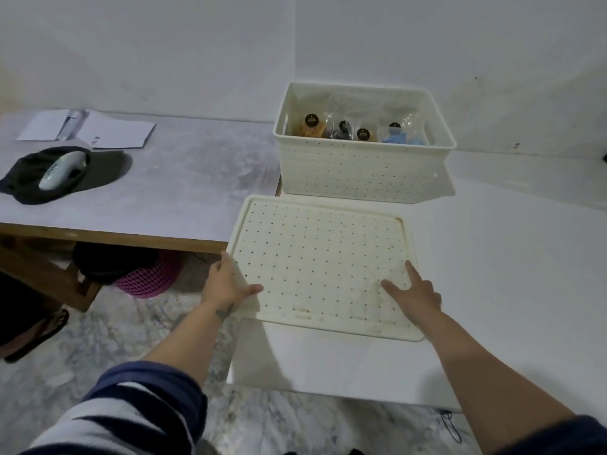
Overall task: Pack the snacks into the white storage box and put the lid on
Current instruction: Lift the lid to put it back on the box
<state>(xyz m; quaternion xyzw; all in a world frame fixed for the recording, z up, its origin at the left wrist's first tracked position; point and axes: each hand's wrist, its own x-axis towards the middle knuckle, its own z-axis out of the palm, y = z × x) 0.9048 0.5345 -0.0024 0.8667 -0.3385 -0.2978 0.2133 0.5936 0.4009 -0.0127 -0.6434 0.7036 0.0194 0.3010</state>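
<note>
The white storage box [361, 169] stands uncovered at the back of the white table, dotted with small holes. Inside it lie several clear-wrapped snacks [361, 131] with round black labels, coloured orange, dark and blue. The perforated white lid [322, 257] lies flat in front of the box, its left edge jutting past the table. My left hand [230, 284] grips the lid's left edge, thumb on top and fingers under it. My right hand [415, 292] rests on the lid's near right part with fingers spread and straight.
The white table [509, 274] stretches to the right. A grey table [184, 192] at the left carries white papers [111, 129], a dark cap [65, 172] and a pale handheld device [62, 169]. Under it sit a pink basket [147, 277] and a sandal [36, 333].
</note>
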